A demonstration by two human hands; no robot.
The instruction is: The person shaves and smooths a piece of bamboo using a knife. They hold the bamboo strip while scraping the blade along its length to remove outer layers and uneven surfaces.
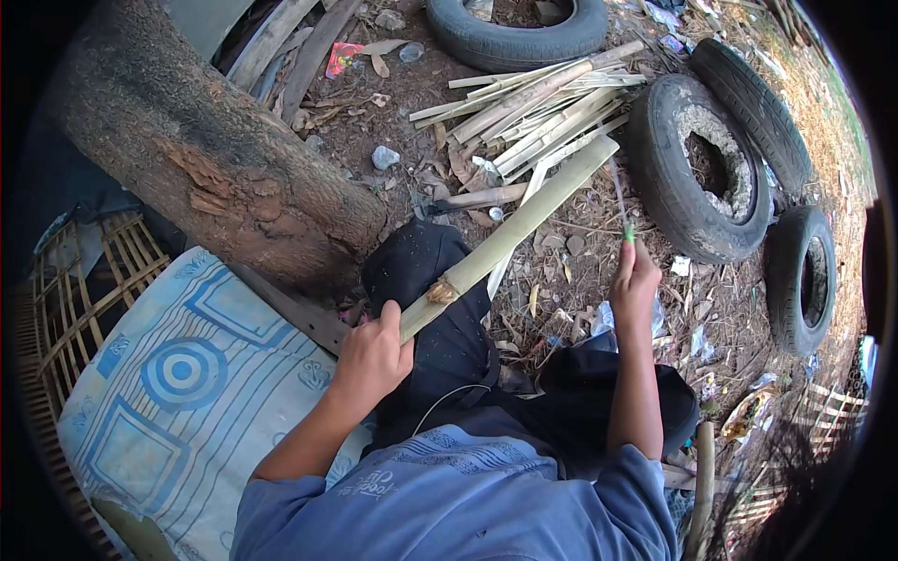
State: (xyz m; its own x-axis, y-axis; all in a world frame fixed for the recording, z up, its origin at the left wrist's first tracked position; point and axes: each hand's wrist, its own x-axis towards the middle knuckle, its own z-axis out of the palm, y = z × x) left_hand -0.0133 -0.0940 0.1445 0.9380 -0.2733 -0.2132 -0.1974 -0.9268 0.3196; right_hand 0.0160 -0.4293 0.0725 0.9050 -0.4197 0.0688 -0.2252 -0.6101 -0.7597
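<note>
My left hand (pixel 371 360) is closed around the near end of a pale green split bamboo piece (pixel 524 220). A rough brown node shows on it just beyond my fingers, and the piece slants away to the upper right across my dark-trousered knee. In my right hand (pixel 635 280) is a knife (pixel 617 187) with a green handle and a thin blade pointing away from me. The blade is blurred and appears beside the bamboo's far end; whether it touches cannot be made out.
Split bamboo strips (pixel 552 103) lie piled ahead, near a wooden-handled tool (pixel 482 196). Old tires (pixel 697 168) stand at the right, with another tire (pixel 519 42) at the top. A tree trunk (pixel 224 159) leans at the left above a blue-white patterned sheet (pixel 206 374). Litter dots the ground.
</note>
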